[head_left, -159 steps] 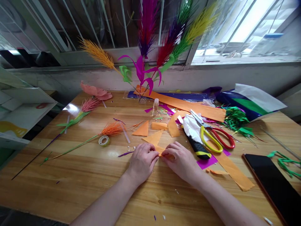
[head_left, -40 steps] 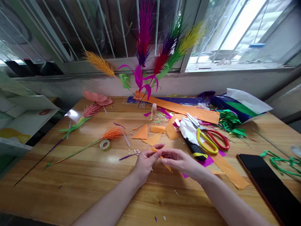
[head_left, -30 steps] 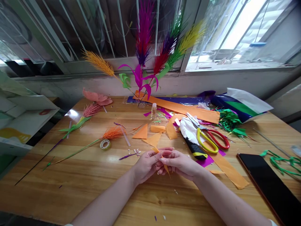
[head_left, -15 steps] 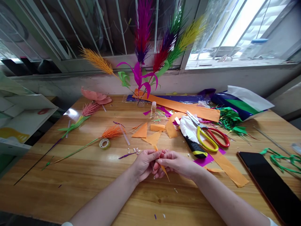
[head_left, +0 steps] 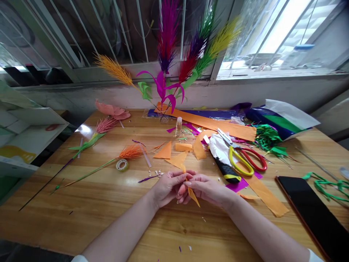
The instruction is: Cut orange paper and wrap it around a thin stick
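Note:
Between my two hands is a narrow strip of orange crepe paper (head_left: 193, 197), pinched near its middle. Its pointed lower end hangs toward me, and a short bit of it shows above the fingers. My left hand (head_left: 171, 187) is closed on the strip from the left. From the right, the thumb and fingers of my right hand (head_left: 203, 187) press on the same strip, and the fingertips of both hands meet. Just beyond the hands lie an orange paper piece (head_left: 177, 160), an orange paper triangle (head_left: 164, 151) and a small orange roll (head_left: 183, 147).
Scissors (head_left: 241, 156) with red and yellow handles rest by a black-and-yellow cutter (head_left: 226, 171) on the right. A phone (head_left: 311, 214) lies at the right edge. A tape roll (head_left: 121, 165) and orange tassel stem (head_left: 95, 171) are on the left. A glass vial (head_left: 178, 127) stands behind.
The lower tail of the orange strip has swung slightly right and looks wider. My fingers have shifted a little on it. The whole view has moved slightly.

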The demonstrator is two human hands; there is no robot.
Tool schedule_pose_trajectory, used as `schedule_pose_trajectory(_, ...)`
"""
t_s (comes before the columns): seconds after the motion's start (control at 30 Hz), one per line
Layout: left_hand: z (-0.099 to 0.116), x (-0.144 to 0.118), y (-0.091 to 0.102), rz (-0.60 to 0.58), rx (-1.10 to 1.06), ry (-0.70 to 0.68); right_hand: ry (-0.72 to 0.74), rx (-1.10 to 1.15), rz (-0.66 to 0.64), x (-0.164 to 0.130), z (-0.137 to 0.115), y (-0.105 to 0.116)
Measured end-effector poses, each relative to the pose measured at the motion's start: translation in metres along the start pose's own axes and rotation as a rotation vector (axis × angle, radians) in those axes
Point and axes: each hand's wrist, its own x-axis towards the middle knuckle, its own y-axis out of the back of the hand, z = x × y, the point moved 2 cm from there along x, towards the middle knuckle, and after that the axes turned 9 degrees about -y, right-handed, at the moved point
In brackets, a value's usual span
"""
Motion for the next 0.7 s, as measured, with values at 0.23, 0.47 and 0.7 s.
schedule_pose_trajectory(0.23, -0.009, 0.0, 0.008, 0.135, 0.017, 0.018, -0.041, -0.216, 0.053, 0.003, 0.001, -0.001)
schedule_pose_trajectory(0.47, -0.001, -0.002, 0.004, -0.035, -0.022, 0.06, -0.029, -0.138, 0.023, 0.001, 0.0, -0.003)
schedule_pose_trajectory(0.7, 0.002, -0.001, 0.002, -0.036, -0.017, 0.022, -0.033, -0.105, -0.003, -0.002, -0.001, 0.0)
